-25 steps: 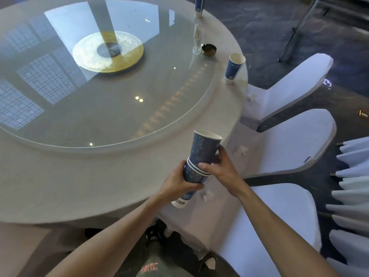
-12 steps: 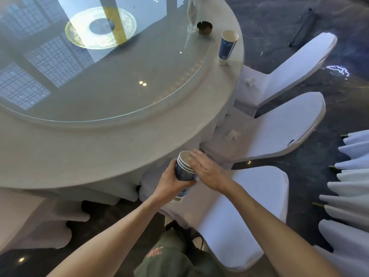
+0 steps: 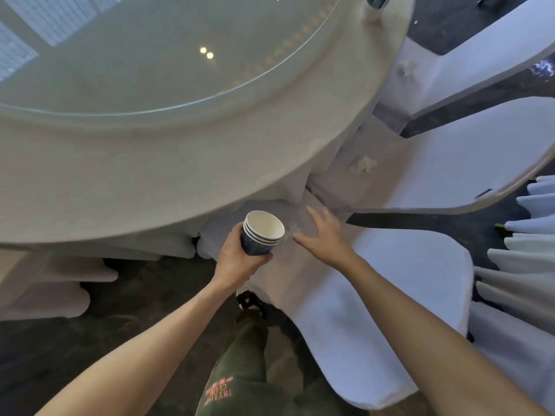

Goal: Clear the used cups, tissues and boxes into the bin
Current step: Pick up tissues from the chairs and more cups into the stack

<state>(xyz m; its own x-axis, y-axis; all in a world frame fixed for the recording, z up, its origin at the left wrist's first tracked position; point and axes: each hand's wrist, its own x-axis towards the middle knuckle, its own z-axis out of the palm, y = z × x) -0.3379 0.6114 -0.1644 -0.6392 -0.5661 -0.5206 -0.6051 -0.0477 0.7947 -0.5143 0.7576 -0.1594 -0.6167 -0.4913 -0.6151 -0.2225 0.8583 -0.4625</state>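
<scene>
My left hand (image 3: 237, 259) grips a nested stack of blue paper cups (image 3: 260, 236), white inside, held just below the table edge. My right hand (image 3: 326, 235) is open with fingers spread, hovering over a crumpled white tissue (image 3: 295, 228) on the seat of the nearest white-covered chair (image 3: 375, 295). It is not clear whether the fingers touch the tissue. A second crumpled tissue (image 3: 362, 165) lies on the seat of the chair beyond, and a third tissue (image 3: 407, 66) on the chair after that. Another blue cup (image 3: 375, 0) shows at the top edge on the table.
The round table (image 3: 150, 181) with its white cloth and glass turntable (image 3: 150, 55) fills the upper left. White-covered chairs (image 3: 468, 151) line its right side. More stacked chair covers (image 3: 528, 241) stand at the far right. Dark floor lies below.
The top cup has been pushed down into the stack. My right hand has left the cups and moved right over the tissue on the chair. The view has dropped closer to the chairs.
</scene>
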